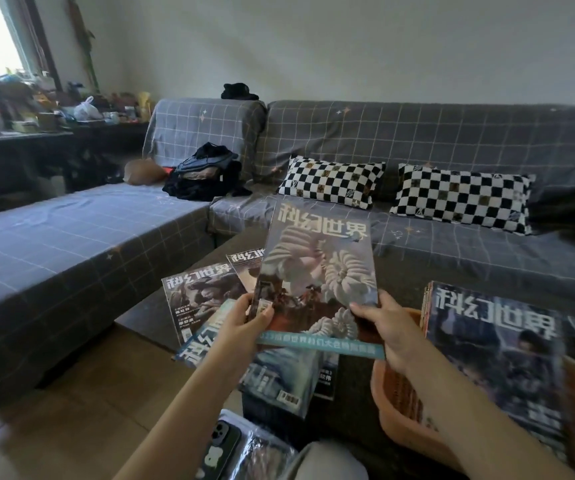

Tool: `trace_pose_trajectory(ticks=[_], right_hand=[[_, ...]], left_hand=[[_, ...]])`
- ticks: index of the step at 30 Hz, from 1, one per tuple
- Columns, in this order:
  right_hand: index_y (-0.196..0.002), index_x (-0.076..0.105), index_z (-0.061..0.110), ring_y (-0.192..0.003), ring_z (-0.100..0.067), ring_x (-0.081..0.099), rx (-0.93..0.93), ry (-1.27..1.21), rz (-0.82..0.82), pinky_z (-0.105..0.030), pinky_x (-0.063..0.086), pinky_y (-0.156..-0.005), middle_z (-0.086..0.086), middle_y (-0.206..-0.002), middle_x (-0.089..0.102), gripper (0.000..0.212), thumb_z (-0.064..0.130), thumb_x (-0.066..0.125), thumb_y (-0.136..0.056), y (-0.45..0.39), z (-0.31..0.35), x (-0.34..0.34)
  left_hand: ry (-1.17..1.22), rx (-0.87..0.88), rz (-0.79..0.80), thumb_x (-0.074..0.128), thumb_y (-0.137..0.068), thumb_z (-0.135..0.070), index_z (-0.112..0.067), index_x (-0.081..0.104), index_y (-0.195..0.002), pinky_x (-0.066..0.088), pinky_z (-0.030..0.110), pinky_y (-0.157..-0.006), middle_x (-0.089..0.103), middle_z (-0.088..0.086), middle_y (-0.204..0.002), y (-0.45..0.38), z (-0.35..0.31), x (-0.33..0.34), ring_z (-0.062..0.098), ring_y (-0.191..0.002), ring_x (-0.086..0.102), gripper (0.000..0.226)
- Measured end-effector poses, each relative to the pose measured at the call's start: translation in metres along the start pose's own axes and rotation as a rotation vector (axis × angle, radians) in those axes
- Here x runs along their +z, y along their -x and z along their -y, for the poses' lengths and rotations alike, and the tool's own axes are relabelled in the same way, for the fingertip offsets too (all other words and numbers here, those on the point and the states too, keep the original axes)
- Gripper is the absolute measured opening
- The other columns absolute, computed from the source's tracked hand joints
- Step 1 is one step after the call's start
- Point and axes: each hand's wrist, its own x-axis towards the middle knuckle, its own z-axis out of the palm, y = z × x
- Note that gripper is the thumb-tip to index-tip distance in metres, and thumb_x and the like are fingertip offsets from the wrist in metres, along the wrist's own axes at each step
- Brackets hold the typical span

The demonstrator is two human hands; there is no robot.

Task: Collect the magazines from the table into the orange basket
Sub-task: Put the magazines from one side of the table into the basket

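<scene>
I hold a magazine [317, 271] with white spiral shells on its cover upright above the dark table [400, 282]. My left hand [244, 320] grips its lower left corner and my right hand [388, 327] grips its lower right corner. Below it several magazines lie on the table: one dark cover [198, 299] at the left, one [244, 265] behind it, a blue one [279, 379] under my left wrist. The orange basket [397, 403] stands at the right under my right forearm, with magazines [497, 358] standing in it.
A grey checked sofa [452, 143] wraps around the table, with two checkered cushions [331, 180] and a pile of dark clothes [206, 174]. A phone [218, 448] and plastic-wrapped items lie by my knee. Tiled floor [82, 403] shows at the lower left.
</scene>
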Motion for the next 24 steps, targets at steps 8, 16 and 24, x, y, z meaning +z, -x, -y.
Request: trace_pose_trajectory(ticks=[8,16,24], right_hand=[[-0.123,0.051,0.014,-0.090,-0.025,0.068,-0.167,-0.033,-0.157,-0.036,0.054,-0.070,-0.013,-0.109,0.068,0.039,0.003,0.060,-0.086,0.049,0.018,-0.095],[-0.146,0.028,0.019,-0.129,-0.027,0.043,-0.115,0.107,-0.336,-0.040,0.037,-0.104,-0.007,-0.147,0.039,0.072,0.014,0.066,-0.086,0.063,0.000,-0.190],[-0.127,0.044,0.023,-0.113,-0.019,0.053,-0.130,0.382,-0.444,-0.037,0.046,-0.096,0.004,-0.123,0.053,0.049,0.006,0.063,-0.086,0.078,-0.030,-0.221]], left_hand=[[-0.053,0.019,0.224,0.058,-0.091,-0.003,-0.014,0.057,-0.106,0.055,0.026,-0.058,0.074,-0.001,-0.079,0.021,0.001,0.097,0.016,-0.071,0.070,0.018],[-0.153,-0.120,0.348,0.063,-0.084,0.003,-0.024,0.050,-0.124,0.058,0.044,-0.081,0.067,0.009,-0.114,0.019,0.035,0.173,0.027,-0.094,0.070,0.050],[-0.692,-0.009,0.316,0.073,-0.081,-0.027,-0.034,0.051,-0.108,0.051,0.010,-0.058,0.064,-0.017,-0.091,0.022,0.073,0.206,-0.007,-0.076,0.064,0.035]])
